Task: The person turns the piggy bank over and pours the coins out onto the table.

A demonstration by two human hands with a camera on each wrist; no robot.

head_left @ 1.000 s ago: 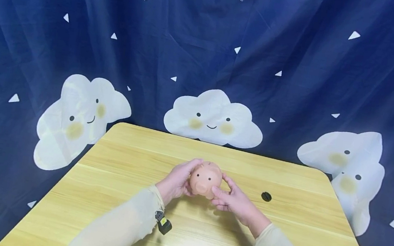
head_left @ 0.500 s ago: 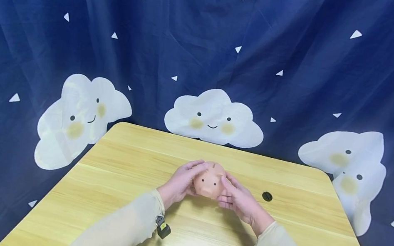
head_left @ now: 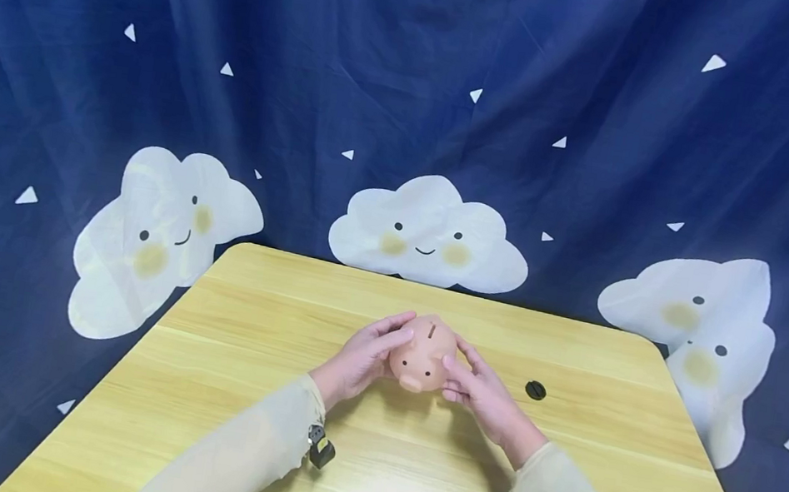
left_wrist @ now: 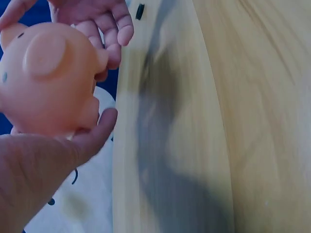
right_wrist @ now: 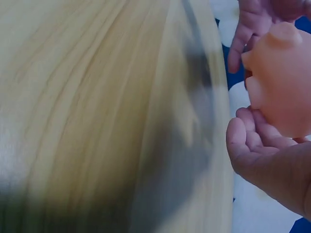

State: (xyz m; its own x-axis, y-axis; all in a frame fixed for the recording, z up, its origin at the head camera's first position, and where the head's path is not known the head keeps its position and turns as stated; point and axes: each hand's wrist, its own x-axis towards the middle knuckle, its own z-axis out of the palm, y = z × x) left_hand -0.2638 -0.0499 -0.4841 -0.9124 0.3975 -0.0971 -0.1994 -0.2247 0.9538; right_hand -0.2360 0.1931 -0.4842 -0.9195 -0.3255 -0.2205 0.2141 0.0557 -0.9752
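A pink piggy bank (head_left: 425,350) is held up between my two hands over the table, its snout toward me and the coin slot on top showing in the head view. My left hand (head_left: 358,357) grips its left side, and my right hand (head_left: 489,395) holds the opposite side with the thumb at the front. From the left wrist, the round snout and stubby feet of the piggy bank (left_wrist: 53,87) are seen close up. The right wrist view shows curled fingers (right_wrist: 260,138) under the piggy bank's body.
On the wooden table (head_left: 279,310), right of my right hand, lies a small black round disc (head_left: 536,390) with a ridge across it. A dark blue curtain (head_left: 415,98) with white clouds hangs behind the table's far edge.
The piggy bank has tipped forward between my hands and shifted slightly right, so its coin slot shows more and its snout points lower. My right thumb has moved up along its side.
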